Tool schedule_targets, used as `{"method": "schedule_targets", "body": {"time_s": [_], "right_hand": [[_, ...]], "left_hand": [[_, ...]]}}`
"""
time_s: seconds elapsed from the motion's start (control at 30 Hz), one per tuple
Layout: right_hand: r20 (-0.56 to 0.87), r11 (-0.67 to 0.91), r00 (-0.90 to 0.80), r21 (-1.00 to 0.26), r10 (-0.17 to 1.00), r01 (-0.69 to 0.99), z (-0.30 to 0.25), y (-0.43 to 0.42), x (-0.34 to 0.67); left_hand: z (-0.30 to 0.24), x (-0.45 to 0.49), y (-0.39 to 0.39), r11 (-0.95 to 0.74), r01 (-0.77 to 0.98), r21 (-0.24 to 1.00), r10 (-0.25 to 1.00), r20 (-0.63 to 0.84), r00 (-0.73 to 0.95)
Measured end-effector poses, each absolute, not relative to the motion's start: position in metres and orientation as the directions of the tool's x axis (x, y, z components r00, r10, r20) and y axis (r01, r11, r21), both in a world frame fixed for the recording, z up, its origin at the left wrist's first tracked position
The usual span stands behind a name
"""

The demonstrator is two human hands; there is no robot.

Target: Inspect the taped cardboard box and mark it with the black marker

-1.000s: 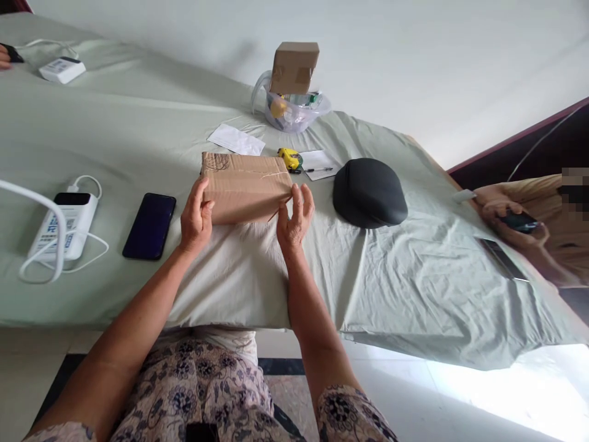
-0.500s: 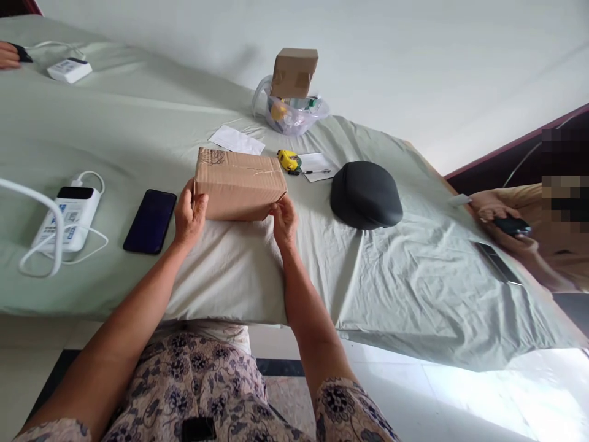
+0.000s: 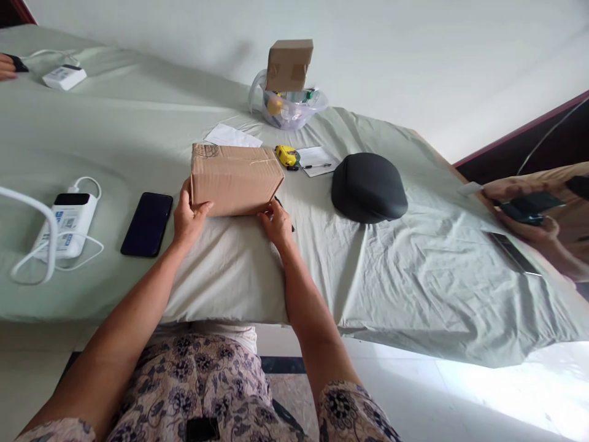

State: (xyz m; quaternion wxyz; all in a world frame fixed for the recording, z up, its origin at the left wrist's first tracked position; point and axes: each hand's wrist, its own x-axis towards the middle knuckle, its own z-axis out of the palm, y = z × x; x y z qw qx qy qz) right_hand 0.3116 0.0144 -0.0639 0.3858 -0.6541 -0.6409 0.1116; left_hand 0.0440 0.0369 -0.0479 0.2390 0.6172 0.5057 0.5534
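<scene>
A brown cardboard box (image 3: 237, 184) is between my hands, its long side facing me. My left hand (image 3: 188, 218) grips its left end, thumb across the front face and fingers behind the edge. At the lower right corner, my right hand (image 3: 276, 222) holds the box with thumb and fingers closed on it. A small dark object (image 3: 291, 227) peeks out beside my right hand; its kind I cannot make out. Behind the box lie a white paper (image 3: 232, 135) and a yellow tape measure (image 3: 287, 156).
A dark smartphone (image 3: 147, 224) and a white power bank (image 3: 69, 224) with cables lie to the left. Rightward sits a black rounded case (image 3: 368, 187). A plastic basket (image 3: 294, 113) bears another cardboard box (image 3: 289, 64). Another person's hand (image 3: 545, 230) holds a dark object at far right.
My right hand has shifted slightly left along the box's lower edge, and a dark object now shows beside it. The box stays in both hands. The view has shifted slightly.
</scene>
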Motion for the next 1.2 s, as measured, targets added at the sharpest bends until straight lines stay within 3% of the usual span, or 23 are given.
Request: {"method": "schedule_targets", "body": {"time_s": [0.17,0.37,0.5,0.67,0.83,1.03,1.2], "right_hand": [[0.471,0.206,0.190,-0.666,0.861,0.717,-0.061,0.013,0.307],[0.462,0.002,0.349,-0.606,0.815,0.796,-0.064,0.005,0.279],[0.461,-0.042,0.373,-0.584,0.805,0.811,-0.064,0.001,0.266],[0.493,0.038,0.312,-0.578,0.812,0.815,-0.065,0.004,0.276],[0.509,0.185,0.207,-0.615,0.835,0.766,-0.064,0.009,0.291],[0.394,0.226,0.120,-0.721,0.911,0.655,-0.046,0.004,0.297],[0.279,0.210,-0.005,-0.709,0.960,0.673,-0.032,-0.006,0.291]], "left_hand": [[-0.051,0.044,0.039,-0.395,0.331,0.857,0.871,0.464,-0.162],[-0.051,0.050,0.034,-0.329,0.445,0.833,0.912,0.402,-0.079],[-0.050,0.056,0.030,-0.322,0.496,0.806,0.907,0.413,-0.082],[-0.049,0.061,0.027,-0.390,0.471,0.791,0.883,0.466,-0.051],[-0.045,0.056,0.027,-0.353,0.450,0.820,0.899,0.430,-0.078],[-0.050,0.047,0.032,-0.289,0.503,0.814,0.906,0.403,-0.132],[-0.056,0.040,0.038,-0.242,0.536,0.809,0.917,0.372,-0.148]]}}
